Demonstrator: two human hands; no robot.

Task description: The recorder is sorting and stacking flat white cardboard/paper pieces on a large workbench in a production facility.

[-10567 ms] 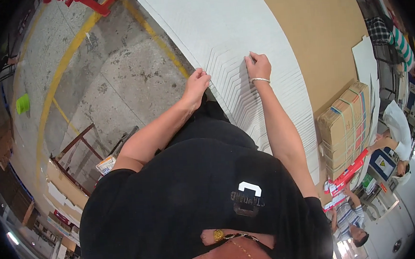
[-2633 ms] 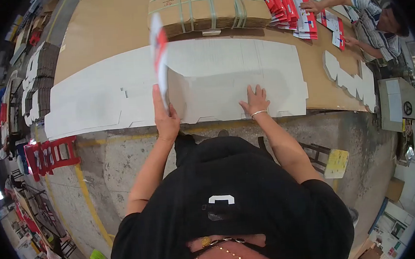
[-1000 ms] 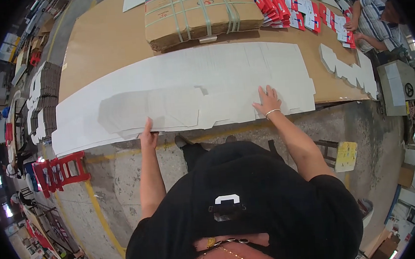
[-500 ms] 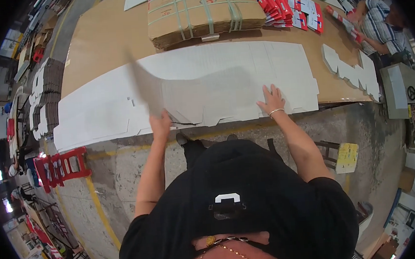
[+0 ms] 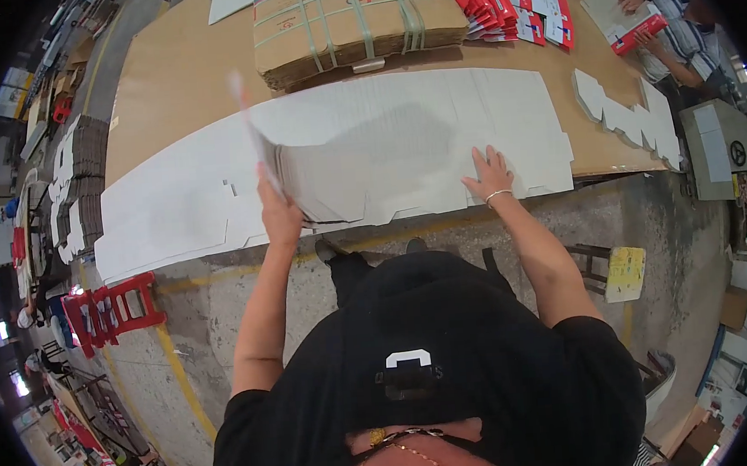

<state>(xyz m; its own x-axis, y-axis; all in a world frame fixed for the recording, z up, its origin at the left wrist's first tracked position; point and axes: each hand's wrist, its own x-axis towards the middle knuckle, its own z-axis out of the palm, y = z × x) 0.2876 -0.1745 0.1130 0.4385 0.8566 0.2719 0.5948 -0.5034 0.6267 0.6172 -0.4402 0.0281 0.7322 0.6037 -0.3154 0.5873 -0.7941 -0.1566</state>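
A long white die-cut cardboard sheet (image 5: 433,99) lies across the near side of the table, with notches and slits along its near edge. Its middle holds a raised cardboard panel (image 5: 266,158), blurred by motion and seen nearly edge-on, a trace of red at its top. My left hand (image 5: 281,218) is closed on the panel's near edge. Grey folds and a dark gap show at the panel's foot, beside that hand. Further right, my right hand (image 5: 492,175) rests flat on the white sheet with its fingers spread.
A strapped bundle of brown cardboard (image 5: 316,29) stands at the table's back, beside red-and-white packages (image 5: 483,9). White cut pieces (image 5: 621,120) lie at the right. A co-worker (image 5: 680,30) holds a red-and-white package there. Red stools (image 5: 114,307) stand on the floor at left.
My left hand has moved slightly up and left, and the panel it grips stands more upright, with red showing. My right hand stays flat. The co-worker's package has turned and opened out.
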